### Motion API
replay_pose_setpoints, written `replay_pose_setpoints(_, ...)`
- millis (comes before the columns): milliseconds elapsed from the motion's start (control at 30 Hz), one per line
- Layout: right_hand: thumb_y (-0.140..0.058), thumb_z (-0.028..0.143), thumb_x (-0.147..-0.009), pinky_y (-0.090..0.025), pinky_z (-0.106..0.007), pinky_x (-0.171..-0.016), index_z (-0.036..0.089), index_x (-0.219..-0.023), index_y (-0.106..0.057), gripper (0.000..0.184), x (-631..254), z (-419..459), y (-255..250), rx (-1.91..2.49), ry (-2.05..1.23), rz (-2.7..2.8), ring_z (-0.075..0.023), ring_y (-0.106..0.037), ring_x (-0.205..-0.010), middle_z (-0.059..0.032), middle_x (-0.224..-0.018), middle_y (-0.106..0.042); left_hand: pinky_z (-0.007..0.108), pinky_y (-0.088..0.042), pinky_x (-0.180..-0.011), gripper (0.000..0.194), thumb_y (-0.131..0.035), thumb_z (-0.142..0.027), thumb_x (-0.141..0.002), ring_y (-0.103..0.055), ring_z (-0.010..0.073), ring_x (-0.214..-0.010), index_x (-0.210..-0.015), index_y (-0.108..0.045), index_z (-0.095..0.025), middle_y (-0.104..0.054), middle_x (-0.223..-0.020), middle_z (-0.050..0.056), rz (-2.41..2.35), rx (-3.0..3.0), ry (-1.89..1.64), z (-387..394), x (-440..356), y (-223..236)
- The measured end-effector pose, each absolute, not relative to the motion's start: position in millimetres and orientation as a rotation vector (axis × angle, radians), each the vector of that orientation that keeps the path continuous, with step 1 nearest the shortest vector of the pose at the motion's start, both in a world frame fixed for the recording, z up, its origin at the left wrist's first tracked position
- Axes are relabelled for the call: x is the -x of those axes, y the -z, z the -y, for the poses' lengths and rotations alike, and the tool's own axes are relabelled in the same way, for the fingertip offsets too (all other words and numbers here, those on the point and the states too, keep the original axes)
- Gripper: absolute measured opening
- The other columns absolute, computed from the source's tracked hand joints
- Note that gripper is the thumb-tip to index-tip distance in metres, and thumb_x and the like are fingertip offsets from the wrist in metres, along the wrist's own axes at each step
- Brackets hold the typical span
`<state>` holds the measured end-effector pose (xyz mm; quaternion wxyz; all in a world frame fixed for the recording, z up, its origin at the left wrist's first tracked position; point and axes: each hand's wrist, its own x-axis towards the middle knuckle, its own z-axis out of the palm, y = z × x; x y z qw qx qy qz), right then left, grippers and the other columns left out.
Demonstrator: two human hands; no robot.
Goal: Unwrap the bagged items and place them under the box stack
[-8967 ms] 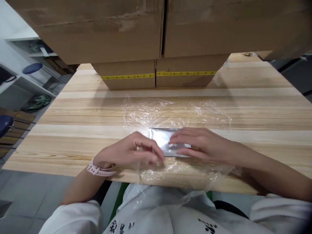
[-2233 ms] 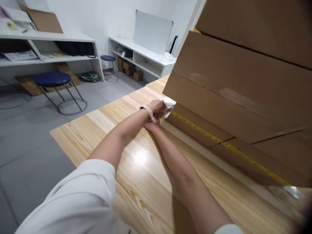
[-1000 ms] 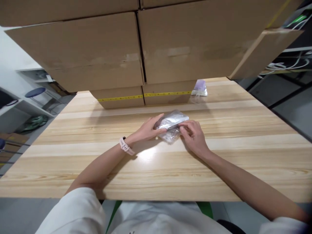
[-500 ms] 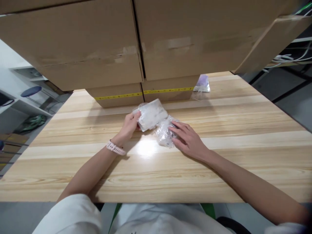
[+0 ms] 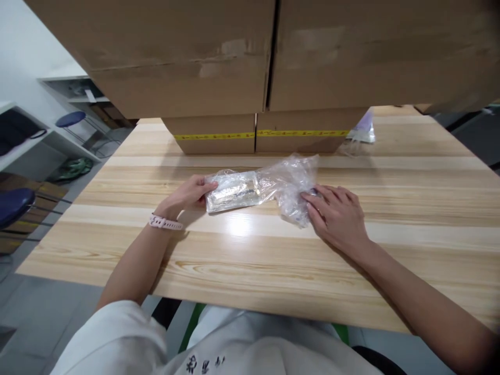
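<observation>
My left hand [image 5: 193,191] grips the left end of a flat, rectangular, silvery-white packet [image 5: 232,192] in clear plastic, thumb on top. What is inside the packet I cannot make out. From the packet's right end a crumpled clear plastic bag [image 5: 292,195] spreads to the right and bunches up on the table. My right hand [image 5: 338,213] has its fingers curled over the right side of that bag, with the fingertips partly hidden in its folds. A pale pink band [image 5: 166,223] is round my left wrist.
Large cardboard boxes [image 5: 175,57] rise close behind my hands, with lower boxes carrying a yellow tape strip [image 5: 219,136] beneath them. A purple-and-clear plastic bag [image 5: 363,127] lies beside them on the wooden table [image 5: 242,271]. A blue stool [image 5: 71,119] stands at left.
The packet has turned more level and lies flatter, its printed-looking face showing. The bag is drawn out longer between my hands, which are farther apart. The camera view has shifted left.
</observation>
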<state>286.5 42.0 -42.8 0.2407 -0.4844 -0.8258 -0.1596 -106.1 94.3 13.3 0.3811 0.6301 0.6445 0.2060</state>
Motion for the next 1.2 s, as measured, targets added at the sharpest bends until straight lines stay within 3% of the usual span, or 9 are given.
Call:
replay_pose_setpoints(100, -0.059, 0.026, -0.098, -0.041, -0.055, -0.107, 0.017, -0.114, -0.077, 0.025, -297, -49, 38, 1.364, 0.531, 2.174, -0.0345, -0.065, -0.118, -0.0145, -0.128, -0.074, 0.038, -0.052, -0.08, 0.022, -0.063, -0.038, -0.091, -0.064, 0.0252, -0.087, -0.095, -0.069, -0.017, -0.072, -0.093, 0.009, -1.895, -1.958, -0.895, -91, 103, -10)
replay_pose_setpoints(200, -0.059, 0.02, -0.097, -0.042, -0.059, -0.105, 0.017, -0.118, -0.074, 0.026, -299, -50, 22, 1.347, 0.583, 2.04, -0.039, -0.061, -0.125, -0.0169, -0.137, -0.069, 0.049, -0.047, -0.106, 0.038, -0.061, -0.041, -0.096, -0.06, 0.0304, -0.122, -0.126, -0.065, -0.019, -0.07, -0.128, 0.013, -1.792, -2.261, -1.03, -83, 89, -7)
replay_pose_setpoints(433, -0.059, 0.021, -0.098, -0.05, -0.052, -0.107, 0.022, -0.136, -0.06, 0.039, -223, -47, 16, 0.87, 0.121, 2.222, -0.0299, -0.06, -0.127, -0.0122, -0.138, -0.067, 0.064, -0.029, -0.121, 0.079, -0.061, -0.061, -0.095, -0.034, 0.042, -0.152, -0.157, -0.04, -0.016, -0.045, -0.161, 0.021, -1.692, -2.303, -0.764, -73, 67, 10)
replay_pose_setpoints(633, -0.051, 0.041, -0.103, -0.038, -0.059, -0.12, 0.021, -0.159, -0.036, 0.061, -182, -81, 35, 1.14, -0.367, 2.339, -0.0341, -0.04, -0.15, -0.0149, -0.163, -0.044, 0.052, -0.042, -0.109, 0.054, -0.059, -0.034, -0.096, -0.062, 0.0324, -0.118, -0.146, -0.053, -0.016, -0.071, -0.127, 0.015, -1.715, -2.185, -0.878, -78, 71, 20)
replay_pose_setpoints(833, -0.056, 0.035, -0.1, -0.046, -0.056, -0.107, 0.026, -0.155, -0.043, 0.057, -185, -84, 29, 1.106, -0.467, 2.261, -0.033, -0.054, -0.128, -0.0121, -0.136, -0.065, 0.041, -0.044, -0.103, 0.053, -0.056, -0.011, -0.078, -0.064, 0.0237, -0.098, -0.129, -0.065, -0.019, -0.074, -0.101, 0.005, -1.579, -2.231, -1.118, -66, 63, -2)
replay_pose_setpoints(900, -0.056, 0.031, -0.1, -0.048, -0.053, -0.102, 0.026, -0.151, -0.048, 0.052, -186, -82, 30, 1.075, -0.427, 2.284, -0.0312, -0.057, -0.117, -0.0102, -0.124, -0.069, 0.04, -0.045, -0.099, 0.052, -0.057, -0.014, -0.076, -0.063, 0.0226, -0.095, -0.126, -0.068, -0.02, -0.073, -0.101, 0.004, -1.5, -2.211, -1.022, -61, 64, -15)
replay_pose_setpoints(1033, -0.054, 0.028, -0.102, -0.049, -0.045, -0.096, 0.022, -0.134, -0.064, 0.034, -187, -82, 35, 1.036, -0.374, 2.331, -0.0278, -0.058, -0.107, -0.0107, -0.111, -0.067, 0.036, -0.049, -0.082, 0.02, -0.065, -0.034, -0.08, -0.063, 0.0227, -0.083, -0.086, -0.078, -0.02, -0.072, -0.085, 0.005, -1.262, -2.016, -0.626, -59, 87, -46)
replay_pose_setpoints(1133, -0.051, 0.028, -0.104, -0.048, -0.045, -0.096, 0.022, -0.129, -0.066, 0.03, -188, -83, 38, 1.016, -0.374, 2.346, -0.027, -0.058, -0.106, -0.0105, -0.111, -0.066, 0.03, -0.046, -0.059, 0.047, -0.069, -0.063, -0.08, -0.058, 0.0202, -0.061, -0.072, -0.079, -0.018, -0.065, -0.064, 0.007, -1.07, -1.78, -0.368, -58, 111, -63)
replay_pose_setpoints(1200, -0.05, 0.028, -0.105, -0.048, -0.045, -0.097, 0.022, -0.128, -0.066, 0.029, -189, -84, 39, 1.009, -0.36, 2.348, -0.0273, -0.058, -0.108, -0.0102, -0.111, -0.066, 0.029, -0.037, -0.049, 0.069, -0.055, -0.08, -0.084, -0.047, 0.0167, -0.049, -0.063, -0.077, -0.017, -0.053, -0.049, 0.006, -1.119, -1.72, -0.341, -59, 124, -68)
